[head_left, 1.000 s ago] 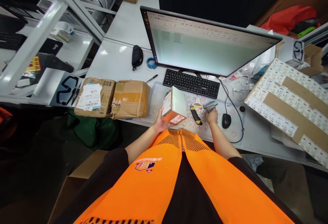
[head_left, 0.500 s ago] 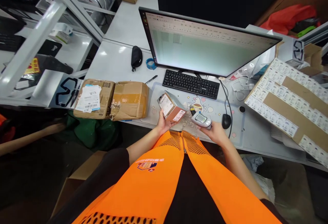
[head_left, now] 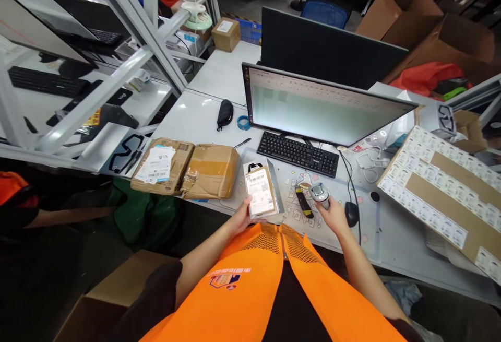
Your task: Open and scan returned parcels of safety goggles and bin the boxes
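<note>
My left hand (head_left: 241, 216) grips the lower left side of a small box (head_left: 261, 191), whose labelled face with a barcode is turned up. In my right hand (head_left: 332, 213) is a grey barcode scanner (head_left: 320, 194), its fingers wrapped round the handle. Between the box and the scanner, a yellow and black utility knife (head_left: 303, 202) lies on the printed desk mat (head_left: 291, 216). Just left of the box sit two taped cardboard parcels; the nearer parcel (head_left: 212, 171) is plain and the farther parcel (head_left: 162, 167) carries white labels.
A monitor (head_left: 301, 109) and black keyboard (head_left: 297, 153) stand behind the mat. A mouse (head_left: 352, 214) is right of the scanner. A large label-covered cardboard sheet (head_left: 442, 190) leans over the desk's right side. Another person's arm (head_left: 70, 216) shows at far left.
The box has been turned so its labelled face points up at me. The scanner has moved slightly right, uncovering the utility knife. My view has tilted upward.
</note>
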Tool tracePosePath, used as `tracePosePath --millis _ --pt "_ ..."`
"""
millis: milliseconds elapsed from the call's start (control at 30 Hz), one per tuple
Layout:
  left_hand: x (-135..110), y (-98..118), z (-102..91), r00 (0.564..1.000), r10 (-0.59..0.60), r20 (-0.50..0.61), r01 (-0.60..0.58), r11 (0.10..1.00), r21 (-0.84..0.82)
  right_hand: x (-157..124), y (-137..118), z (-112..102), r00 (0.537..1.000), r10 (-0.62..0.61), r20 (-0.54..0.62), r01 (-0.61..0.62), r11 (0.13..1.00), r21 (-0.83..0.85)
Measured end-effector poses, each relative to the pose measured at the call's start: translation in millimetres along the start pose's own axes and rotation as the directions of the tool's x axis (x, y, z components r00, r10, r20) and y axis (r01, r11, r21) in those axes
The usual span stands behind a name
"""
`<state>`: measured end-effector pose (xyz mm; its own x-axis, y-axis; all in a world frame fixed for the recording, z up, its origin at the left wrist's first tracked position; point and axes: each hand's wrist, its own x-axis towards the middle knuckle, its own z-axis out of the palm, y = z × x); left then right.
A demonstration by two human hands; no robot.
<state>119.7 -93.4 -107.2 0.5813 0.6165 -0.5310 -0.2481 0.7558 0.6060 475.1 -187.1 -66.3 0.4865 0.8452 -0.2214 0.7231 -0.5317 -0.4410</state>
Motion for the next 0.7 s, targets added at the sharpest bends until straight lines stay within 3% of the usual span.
tracePosePath --millis 167,267,333,400,467,500,567,600,667,700 --pt "-49 41 -40.6 0.982 0.181 -0.061 -0.167 0.969 0.182 34 25 39 0.965 0.227 -0.135 -0.243 0.963 -0.118" --pt "-87 85 -65.0 0.923 0.305 -0.234 -0.239 0.932 0.271 44 37 53 0.950 0.283 -0.130 -0.297 0.949 -0.108" --pt "-116 120 -80.7 0.799 0.447 -0.403 -0.330 0.885 0.327 46 42 54 0.946 0.307 -0.101 -0.317 0.942 -0.108" --pt "-146 153 -97.4 0.622 0.593 -0.511 -0.438 0.805 0.400 49 43 49 0.932 0.348 -0.096 -0.358 0.927 -0.110" --pt "-173 180 -116.6 0.493 0.709 -0.504 -0.474 0.705 0.528 54 38 38 0.926 0.346 -0.149 -0.364 0.923 -0.122" --pt "-184 191 -127.1 0.406 0.772 -0.490 -0.450 0.635 0.628 58 33 32 0.930 0.316 -0.188 -0.344 0.929 -0.136" --pt "-198 208 -148.8 0.266 0.856 -0.444 -0.308 0.512 0.802 74 18 22 0.951 0.203 -0.234 -0.248 0.952 -0.179" --pt "-203 214 -159.0 0.218 0.874 -0.434 -0.213 0.477 0.853 84 9 19 0.965 0.142 -0.219 -0.187 0.961 -0.202" --pt "-207 223 -176.8 0.177 0.867 -0.465 -0.003 0.473 0.881 105 -13 18 0.991 0.050 -0.128 -0.079 0.968 -0.240" --pt "-207 226 -184.2 0.180 0.853 -0.490 0.111 0.477 0.872 115 -24 20 0.997 0.031 -0.069 -0.048 0.965 -0.257"
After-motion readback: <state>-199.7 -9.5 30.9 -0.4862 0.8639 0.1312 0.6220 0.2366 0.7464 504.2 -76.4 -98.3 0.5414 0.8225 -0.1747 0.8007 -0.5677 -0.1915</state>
